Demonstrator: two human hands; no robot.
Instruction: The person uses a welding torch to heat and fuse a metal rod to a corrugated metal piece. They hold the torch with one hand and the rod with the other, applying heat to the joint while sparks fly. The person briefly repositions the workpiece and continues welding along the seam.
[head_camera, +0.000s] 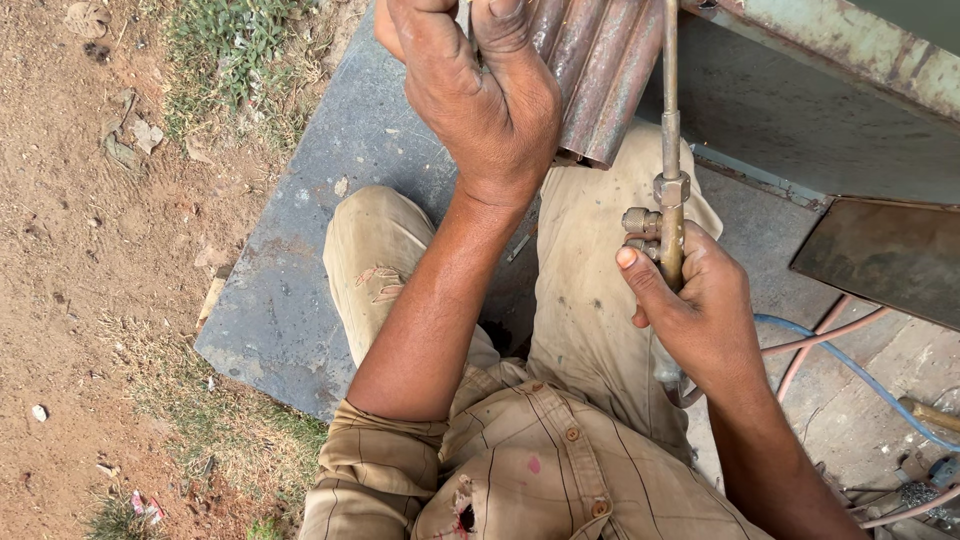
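Brass torch (668, 215) stands upright above the lap, gripped by the right hand (700, 315) at its valve body; the left hand (485, 90) clasps the rusty ribbed metal piece (600, 70) beside it

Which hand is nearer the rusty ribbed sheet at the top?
Left. The left hand grips the ribbed sheet at its edge. The right hand is lower right, apart from it, holding the torch.

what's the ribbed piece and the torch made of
Ribbed sheet in the left hand: likely steel, dull with brown rust over the ridges. Torch in the right hand: yellowish valve body looks like brass, tarnished; its straight tube seems metal too, browned.
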